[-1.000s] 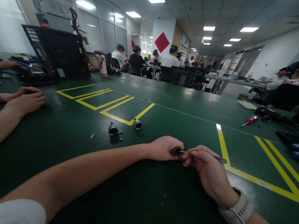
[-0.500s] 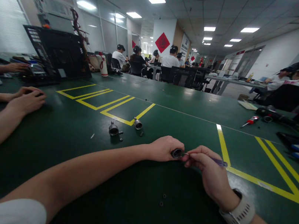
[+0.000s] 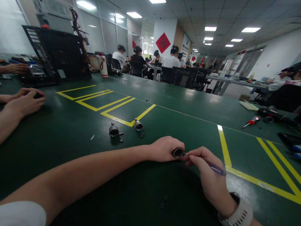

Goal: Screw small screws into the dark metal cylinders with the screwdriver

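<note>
My left hand [image 3: 165, 149] is closed round a small dark metal cylinder [image 3: 176, 153], its open end facing right. My right hand [image 3: 207, 170] pinches a thin purple-handled screwdriver [image 3: 214, 168] whose tip reaches into the cylinder's end. Both hands rest on the green table [image 3: 131, 201] near its middle. Two similar metal cylinders [image 3: 113, 130] [image 3: 138, 125] stand on the table beyond my left forearm, with tiny screws beside them. Two small washers [image 3: 163, 201] lie on the table between my forearms.
Another person's hands [image 3: 25, 100] rest on the table at the left, near a black computer case [image 3: 57, 55]. A red-handled screwdriver [image 3: 251, 122] and dark tools [image 3: 276, 116] lie at the far right. Yellow tape lines [image 3: 243, 172] mark the table. Seated people work at the back.
My right hand has tilted the purple screwdriver's handle slightly lower. At the far left, another person's hand has shifted. My left hand has stayed where it was.
</note>
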Demonstrator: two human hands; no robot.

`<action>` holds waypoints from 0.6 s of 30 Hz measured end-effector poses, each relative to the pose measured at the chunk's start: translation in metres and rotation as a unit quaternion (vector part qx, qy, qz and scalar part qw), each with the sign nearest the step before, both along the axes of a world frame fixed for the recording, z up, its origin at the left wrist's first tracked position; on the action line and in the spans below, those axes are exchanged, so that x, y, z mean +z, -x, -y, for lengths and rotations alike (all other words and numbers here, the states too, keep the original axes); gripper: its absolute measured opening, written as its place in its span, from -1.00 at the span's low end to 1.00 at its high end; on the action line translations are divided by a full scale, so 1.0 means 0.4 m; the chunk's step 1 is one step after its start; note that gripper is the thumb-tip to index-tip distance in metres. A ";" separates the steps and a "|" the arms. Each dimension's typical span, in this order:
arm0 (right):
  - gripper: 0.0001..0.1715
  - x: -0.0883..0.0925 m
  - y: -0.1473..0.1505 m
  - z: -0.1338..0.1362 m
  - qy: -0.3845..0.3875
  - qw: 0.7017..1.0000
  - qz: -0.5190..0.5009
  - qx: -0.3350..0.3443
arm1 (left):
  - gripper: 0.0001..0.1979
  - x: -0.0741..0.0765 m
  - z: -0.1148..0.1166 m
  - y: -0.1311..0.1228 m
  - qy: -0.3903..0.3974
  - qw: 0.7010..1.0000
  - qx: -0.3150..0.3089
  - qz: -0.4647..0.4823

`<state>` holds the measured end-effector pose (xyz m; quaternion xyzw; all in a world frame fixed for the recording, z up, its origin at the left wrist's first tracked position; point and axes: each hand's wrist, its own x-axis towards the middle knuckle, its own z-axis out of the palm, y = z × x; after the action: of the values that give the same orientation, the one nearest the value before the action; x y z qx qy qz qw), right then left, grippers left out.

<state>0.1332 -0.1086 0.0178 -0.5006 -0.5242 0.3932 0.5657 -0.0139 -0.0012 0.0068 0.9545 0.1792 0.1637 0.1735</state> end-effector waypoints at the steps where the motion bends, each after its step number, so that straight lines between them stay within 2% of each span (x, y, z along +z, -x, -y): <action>1: -0.92 0.004 0.003 0.004 -0.003 1.000 0.022 0.000 | -0.83 -0.001 0.000 0.000 -0.007 1.000 -0.003 0.000; 5: -0.91 0.014 0.006 0.003 0.005 0.999 0.045 0.005 | -0.87 -0.002 0.000 0.002 -0.030 0.999 -0.011 -0.004; 13: -0.89 0.002 -0.006 -0.019 0.061 0.993 -0.103 0.009 | -0.90 -0.003 0.000 0.004 -0.024 0.999 -0.022 0.003; 18: -0.91 0.005 -0.004 -0.017 0.070 0.987 -0.145 0.010 | -0.87 -0.008 -0.006 0.004 -0.018 1.000 -0.003 0.011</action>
<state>0.1350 -0.1017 0.0198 -0.4716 -0.4129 0.5031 0.5950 -0.0153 0.0010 0.0036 0.9561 0.1714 0.1765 0.1590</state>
